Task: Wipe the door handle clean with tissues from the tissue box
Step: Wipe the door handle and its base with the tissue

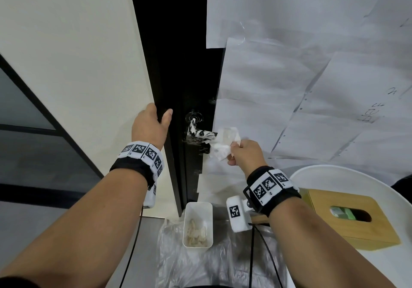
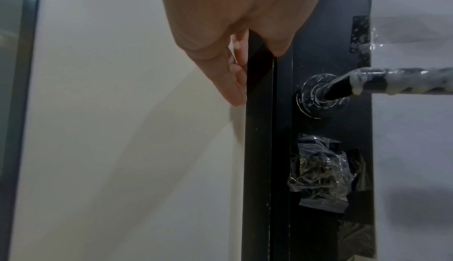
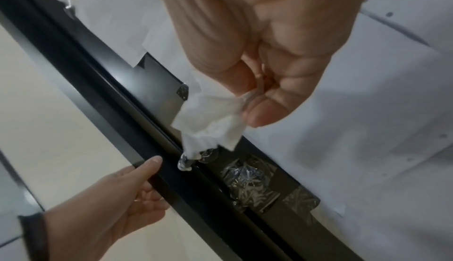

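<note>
Your left hand [image 1: 149,124] is gripping the edge of the black door [image 1: 176,64], fingers wrapping around the far side and thumb lying on the near face. Your right hand [image 1: 245,152] is pinching a crumpled white tissue [image 1: 223,145] between thumb and curled fingers, and the tissue is touching the free end of the door handle [image 1: 199,130], a black lever smeared with white streaks. Just below the handle, a patch of crinkled clear plastic [image 2: 321,170] is sitting taped to the door. White paper sheets [image 1: 301,64] are covering the door face to the right, coming right up beside the handle. On the floor beneath, a small white bin [image 1: 198,224] with scraps inside is standing on a clear plastic sheet [image 1: 200,265]. The wooden tissue box [image 1: 347,218] is resting on a white round table [image 1: 356,176] near your right forearm, well apart from the handle.
</note>
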Demonstrator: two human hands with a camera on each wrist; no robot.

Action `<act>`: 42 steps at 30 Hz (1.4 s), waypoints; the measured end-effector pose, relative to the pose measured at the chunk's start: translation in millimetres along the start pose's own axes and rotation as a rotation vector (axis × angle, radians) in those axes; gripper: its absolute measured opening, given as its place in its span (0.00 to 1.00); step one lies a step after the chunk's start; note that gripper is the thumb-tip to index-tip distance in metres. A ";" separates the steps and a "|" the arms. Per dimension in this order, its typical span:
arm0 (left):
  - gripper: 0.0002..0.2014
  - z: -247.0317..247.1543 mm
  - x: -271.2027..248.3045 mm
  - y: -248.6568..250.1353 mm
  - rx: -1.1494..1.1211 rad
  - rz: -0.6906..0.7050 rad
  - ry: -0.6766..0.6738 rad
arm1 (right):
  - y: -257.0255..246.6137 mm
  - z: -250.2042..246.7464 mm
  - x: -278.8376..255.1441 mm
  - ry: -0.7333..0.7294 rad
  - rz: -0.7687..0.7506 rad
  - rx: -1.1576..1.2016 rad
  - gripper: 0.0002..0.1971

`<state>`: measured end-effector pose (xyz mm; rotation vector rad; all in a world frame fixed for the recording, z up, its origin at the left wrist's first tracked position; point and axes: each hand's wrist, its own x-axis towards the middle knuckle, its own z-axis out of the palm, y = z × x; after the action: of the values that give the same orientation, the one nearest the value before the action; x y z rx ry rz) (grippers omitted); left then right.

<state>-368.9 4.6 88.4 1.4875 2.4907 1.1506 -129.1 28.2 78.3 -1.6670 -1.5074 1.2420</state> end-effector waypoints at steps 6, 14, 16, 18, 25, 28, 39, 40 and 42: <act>0.21 -0.4 -0.1 1.3 0.010 0.001 -0.008 | -2.5 -9.4 -12.1 0.036 -0.263 -0.303 0.12; 0.21 -0.8 0.4 1.3 0.000 -0.004 -0.006 | -16.7 -22.1 -6.8 0.350 -0.604 -0.368 0.11; 0.21 -0.2 0.2 0.7 -0.002 -0.001 -0.006 | -10.6 -19.7 0.3 0.390 -0.694 -0.459 0.11; 0.21 0.5 0.5 -0.3 -0.001 0.001 -0.011 | -3.5 -10.6 3.2 0.343 -0.721 -0.603 0.07; 0.22 2.6 0.9 -1.6 0.001 0.012 -0.005 | -4.1 6.8 8.9 0.250 -0.669 -0.808 0.10; 0.21 1.9 0.8 -1.8 0.006 0.018 -0.004 | -3.0 2.1 13.9 0.256 -0.712 -0.756 0.10; 0.21 1.9 0.6 -1.8 0.000 0.006 -0.011 | -17.0 15.4 1.8 0.171 -0.630 -0.764 0.07; 0.21 1.7 0.4 -1.4 -0.005 0.006 -0.011 | -17.9 15.6 1.1 0.154 -0.644 -0.766 0.07; 0.21 0.9 0.4 -0.8 -0.008 0.008 -0.013 | -17.7 12.6 2.1 0.165 -0.642 -0.728 0.09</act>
<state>-369.4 5.2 87.4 1.4993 2.4707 1.1468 -148.3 31.7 88.1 -1.4132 -2.2905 0.2087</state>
